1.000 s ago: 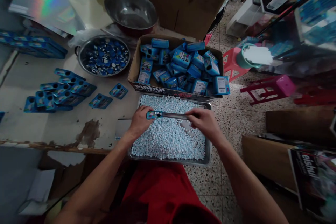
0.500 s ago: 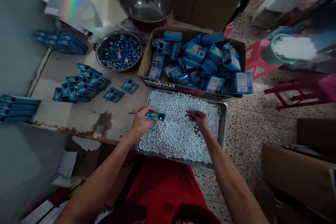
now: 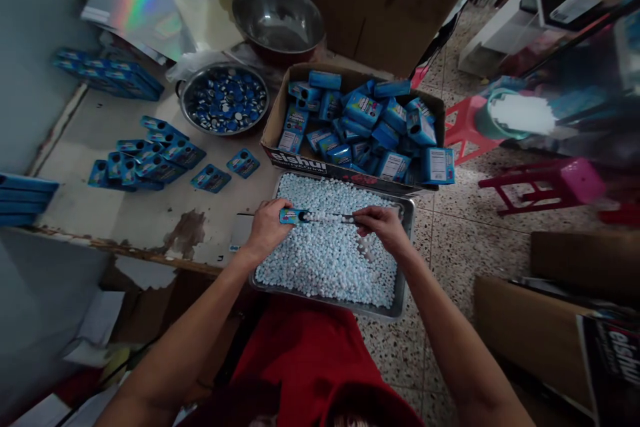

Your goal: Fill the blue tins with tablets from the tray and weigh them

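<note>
Head view: left hand (image 3: 265, 232) clutches a blue box (image 3: 293, 216), right hand (image 3: 384, 229) pinches the chute (image 3: 330, 218), and a wobble could scatter pellets (image 3: 325, 263).

The left hand (image 3: 267, 232) grips a small blue box (image 3: 293, 216) over the metal tray (image 3: 401, 280) of pale candies (image 3: 320, 260); the right hand (image 3: 384, 228) holds a narrow scoop (image 3: 333, 218), its tip at the box's mouth; a carton (image 3: 274, 125) of blue packs (image 3: 367, 110) sits just behind
</note>
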A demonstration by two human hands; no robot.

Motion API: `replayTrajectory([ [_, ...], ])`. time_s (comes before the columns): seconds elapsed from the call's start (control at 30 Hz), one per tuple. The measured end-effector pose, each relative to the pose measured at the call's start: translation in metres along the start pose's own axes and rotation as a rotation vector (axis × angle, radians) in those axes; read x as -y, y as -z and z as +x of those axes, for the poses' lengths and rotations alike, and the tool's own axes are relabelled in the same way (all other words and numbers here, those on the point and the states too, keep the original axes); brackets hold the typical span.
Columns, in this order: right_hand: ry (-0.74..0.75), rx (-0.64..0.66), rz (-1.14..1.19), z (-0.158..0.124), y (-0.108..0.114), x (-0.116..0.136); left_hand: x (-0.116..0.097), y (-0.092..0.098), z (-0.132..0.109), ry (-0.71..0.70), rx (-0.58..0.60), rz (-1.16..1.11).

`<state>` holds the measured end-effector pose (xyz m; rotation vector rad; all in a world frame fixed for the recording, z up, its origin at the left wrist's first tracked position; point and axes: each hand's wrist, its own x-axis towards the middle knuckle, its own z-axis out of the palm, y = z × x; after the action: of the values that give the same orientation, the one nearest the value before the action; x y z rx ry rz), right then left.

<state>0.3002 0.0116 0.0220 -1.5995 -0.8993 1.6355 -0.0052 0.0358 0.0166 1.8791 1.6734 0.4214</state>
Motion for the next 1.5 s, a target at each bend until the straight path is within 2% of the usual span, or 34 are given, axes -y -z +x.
replayTrajectory([
  [0.17,0.114,0.031,-0.324,-0.009,-0.013,0.056,-0.004,-0.004,0.002,-0.022,0.037,-0.023],
  [0.27,0.144,0.041,-0.468,-0.015,-0.022,0.081,-0.010,-0.005,0.003,-0.026,0.028,-0.053],
  [0.4,0.188,0.021,-0.566,-0.023,-0.035,0.100,-0.018,-0.009,0.004,-0.032,0.006,-0.088],
  [0.5,0.249,-0.006,-0.601,-0.034,-0.027,0.098,-0.017,-0.013,0.006,-0.025,0.006,-0.140],
  [0.6,0.226,-0.106,-0.578,-0.049,0.017,0.067,-0.011,-0.017,0.006,0.078,0.025,-0.277],
  [0.7,0.060,-0.279,-0.562,-0.059,0.077,0.004,-0.002,-0.017,0.005,0.155,0.079,-0.466],
  [0.77,-0.030,-0.380,-0.476,-0.056,0.100,-0.047,0.002,-0.016,0.002,0.179,0.116,-0.548],
  [0.83,-0.077,-0.371,-0.322,-0.042,0.092,-0.092,0.006,-0.013,-0.001,0.215,0.111,-0.567],
  [0.9,-0.093,-0.302,-0.168,-0.022,0.059,-0.124,0.008,-0.009,-0.004,0.252,0.070,-0.526],
  [0.97,-0.093,-0.234,-0.061,-0.003,0.019,-0.140,0.007,-0.002,-0.009,0.281,0.025,-0.453],
  [1.03,-0.087,-0.195,-0.005,0.008,-0.008,-0.143,0.006,0.005,-0.013,0.305,0.000,-0.368],
  [1.1,-0.079,-0.182,0.033,0.009,-0.012,-0.138,0.004,0.011,-0.018,0.311,-0.013,-0.279],
  [1.23,-0.063,-0.136,0.097,-0.007,0.015,-0.108,0.000,0.011,-0.021,0.275,-0.035,-0.104],
  [1.33,-0.024,-0.085,0.124,-0.016,0.028,-0.069,-0.009,0.005,-0.019,0.213,-0.033,-0.087],
  [1.5,0.062,0.016,-0.021,-0.019,0.022,0.006,-0.030,-0.004,-0.016,0.153,0.011,-0.172],
])
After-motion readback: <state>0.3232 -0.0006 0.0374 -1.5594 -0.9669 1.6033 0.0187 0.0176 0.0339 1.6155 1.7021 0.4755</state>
